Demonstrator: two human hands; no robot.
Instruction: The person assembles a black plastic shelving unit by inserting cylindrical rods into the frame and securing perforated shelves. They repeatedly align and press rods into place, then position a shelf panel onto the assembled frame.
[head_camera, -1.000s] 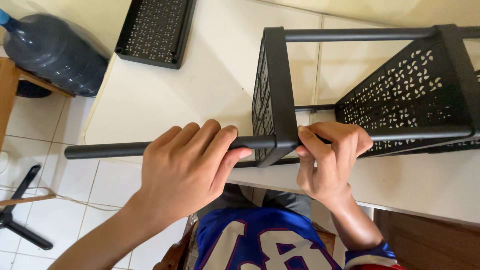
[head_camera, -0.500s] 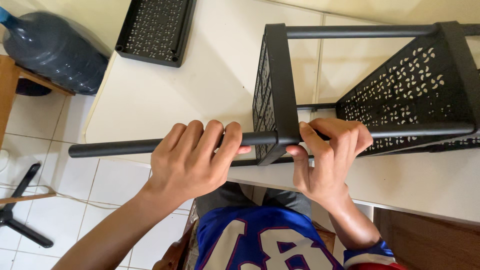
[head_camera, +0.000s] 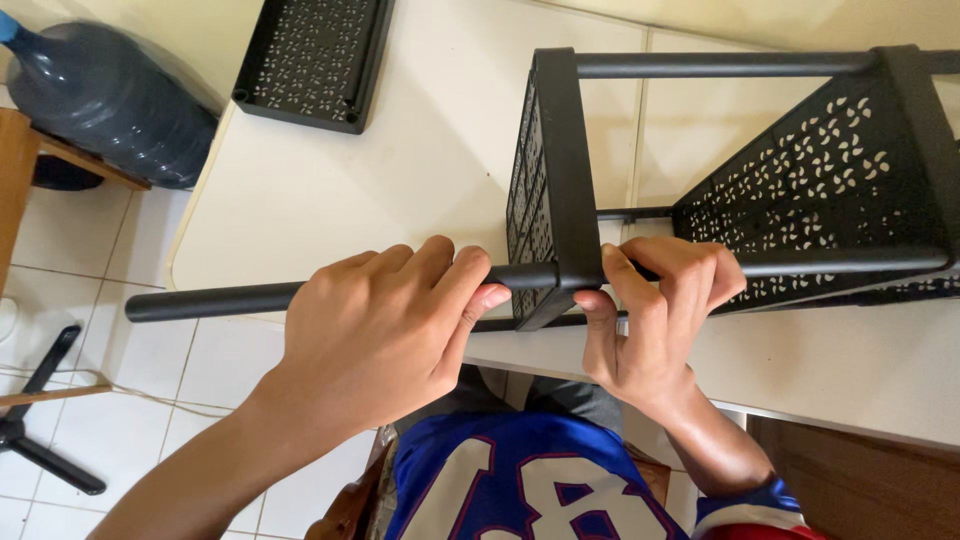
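I see a black rack (head_camera: 740, 180) with flower-shaped perforations on a cream table (head_camera: 420, 150). Left of the rack, a matching black tray (head_camera: 315, 60) and dark blue water jug (head_camera: 100, 105); below it, my blue-and-white jersey (head_camera: 530, 485)

rack (head_camera: 800, 190) cut off rt, bottle (head_camera: 100, 110) partly

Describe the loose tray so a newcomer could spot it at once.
Start at the cream table and go to its far left corner. The loose tray lies flat there, black and perforated, apart from the rack and joined to no poles.

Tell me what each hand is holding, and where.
Left hand grips the black tube beside the rack's corner; right hand grips the rack at that corner joint.
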